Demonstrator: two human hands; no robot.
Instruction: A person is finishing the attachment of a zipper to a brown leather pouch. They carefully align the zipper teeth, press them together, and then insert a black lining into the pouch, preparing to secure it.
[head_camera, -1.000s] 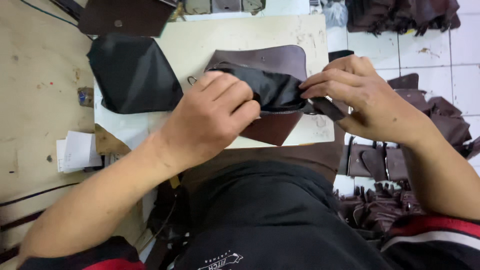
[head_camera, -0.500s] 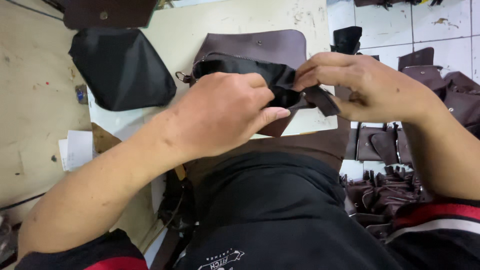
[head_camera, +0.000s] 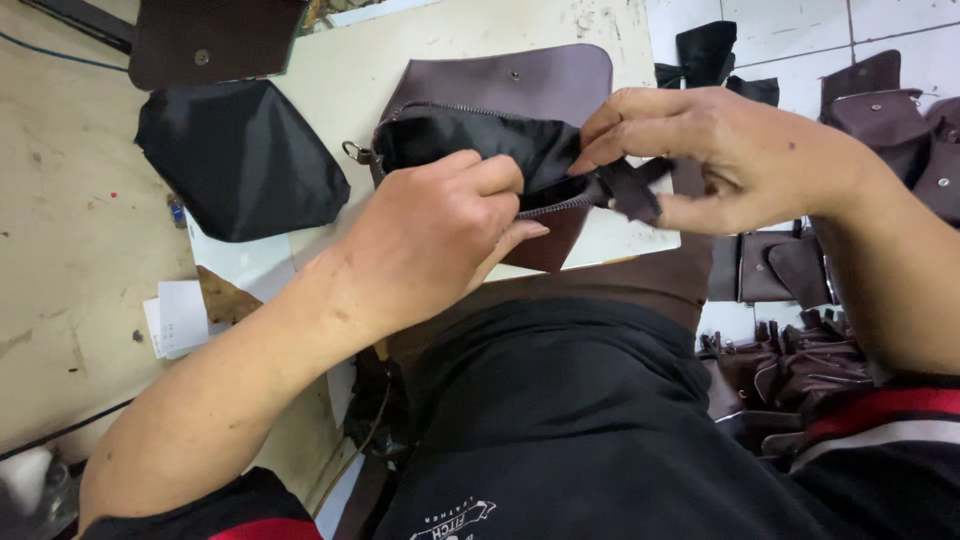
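The dark-brown leather bag with a zip mouth and snap flap (head_camera: 520, 90) lies on the pale worktable (head_camera: 420, 40) at about twelve o'clock from the person's lap, its opening turned toward them. Black fabric lining (head_camera: 470, 140) bulges out of the open zip. The left hand (head_camera: 430, 240) sits at the centre of the view, fingers curled shut on the lining and the near edge of the bag's mouth. The right hand (head_camera: 720, 150), at about two o'clock, pinches a dark strip at the bag's right end (head_camera: 630, 190) between thumb and fingertips — closed on it, the other fingers bent loosely.

At ten o'clock a loose black fabric pouch (head_camera: 240, 160) rests on the table, well apart from the hands. At eleven o'clock lies a flat brown leather panel with a snap (head_camera: 210, 40). More brown leather pieces (head_camera: 880, 100) are heaped on the white tiled floor (head_camera: 780, 30) from two to four o'clock.
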